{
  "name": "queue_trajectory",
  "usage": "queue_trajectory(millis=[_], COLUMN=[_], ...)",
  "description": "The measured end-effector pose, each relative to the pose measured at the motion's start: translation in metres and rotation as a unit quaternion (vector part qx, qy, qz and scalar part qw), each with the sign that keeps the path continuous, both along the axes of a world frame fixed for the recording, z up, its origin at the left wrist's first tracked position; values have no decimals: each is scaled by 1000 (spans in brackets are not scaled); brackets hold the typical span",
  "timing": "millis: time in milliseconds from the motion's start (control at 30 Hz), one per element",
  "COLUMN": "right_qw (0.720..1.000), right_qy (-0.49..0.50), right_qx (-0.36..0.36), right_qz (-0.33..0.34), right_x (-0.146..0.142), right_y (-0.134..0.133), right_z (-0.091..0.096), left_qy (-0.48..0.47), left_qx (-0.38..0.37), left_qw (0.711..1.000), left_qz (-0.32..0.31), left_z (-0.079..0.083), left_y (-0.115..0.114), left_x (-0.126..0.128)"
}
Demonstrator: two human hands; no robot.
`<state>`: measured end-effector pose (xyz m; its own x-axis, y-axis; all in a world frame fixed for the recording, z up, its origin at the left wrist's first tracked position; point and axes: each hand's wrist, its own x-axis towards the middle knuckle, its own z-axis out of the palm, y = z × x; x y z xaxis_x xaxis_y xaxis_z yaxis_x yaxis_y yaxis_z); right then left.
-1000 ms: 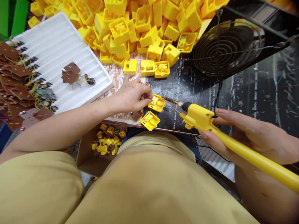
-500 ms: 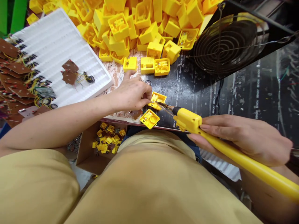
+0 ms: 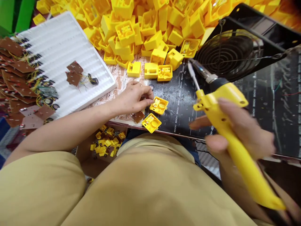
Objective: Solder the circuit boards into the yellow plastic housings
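Note:
My left hand (image 3: 134, 98) rests on the bench edge with its fingertips pinched on a small yellow plastic housing (image 3: 159, 105) lying on the black mat (image 3: 183, 103). A second open yellow housing (image 3: 151, 122) lies just in front of it, beside a brown circuit board (image 3: 138, 116). My right hand (image 3: 242, 131) is wrapped round the yellow soldering iron (image 3: 225, 125), blurred by motion. The iron's tip (image 3: 192, 73) points up and away, well to the right of the housing.
A heap of yellow housings (image 3: 145, 28) fills the back. A white ribbed tray (image 3: 58, 56) with boards stands left, more brown boards (image 3: 18, 81) beyond it. A black wire-guard fan (image 3: 228, 53) sits right. A cardboard box (image 3: 107, 146) of small yellow parts lies below the bench edge.
The soldering iron's tip was at the housing under my left fingers; my right hand has lifted and swung it away to the right, tip now pointing up. My left hand stays on the housing.

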<state>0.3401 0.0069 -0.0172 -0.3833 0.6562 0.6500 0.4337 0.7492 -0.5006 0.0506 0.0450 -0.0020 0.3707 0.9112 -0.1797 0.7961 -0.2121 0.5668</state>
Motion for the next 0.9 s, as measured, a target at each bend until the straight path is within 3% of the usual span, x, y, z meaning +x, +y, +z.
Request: queue_trajectory(millis=[67, 133, 333, 433, 667, 900], right_qw=[998, 998, 997, 995, 994, 992], right_qy=[-31, -34, -37, -54, -60, -63], right_qx=[16, 31, 65, 77, 76, 97], right_qz=[43, 38, -6, -30, -45, -42], right_x=[-20, -39, -69, -80, -91, -84], right_y=[9, 17, 26, 24, 23, 29], right_z=[-2, -7, -36, -41, -37, -37], left_qy=[-24, -36, -44, -68, -104, -146], left_qx=[16, 30, 45, 50, 46, 52], left_qw=[1000, 999, 998, 996, 993, 988], left_qz=[8, 12, 5, 19, 27, -11], left_z=[-5, -9, -15, -18, -21, -24], left_y=[-3, -5, -8, -9, -11, -10], left_x=[-2, -3, -2, -1, -3, -7])
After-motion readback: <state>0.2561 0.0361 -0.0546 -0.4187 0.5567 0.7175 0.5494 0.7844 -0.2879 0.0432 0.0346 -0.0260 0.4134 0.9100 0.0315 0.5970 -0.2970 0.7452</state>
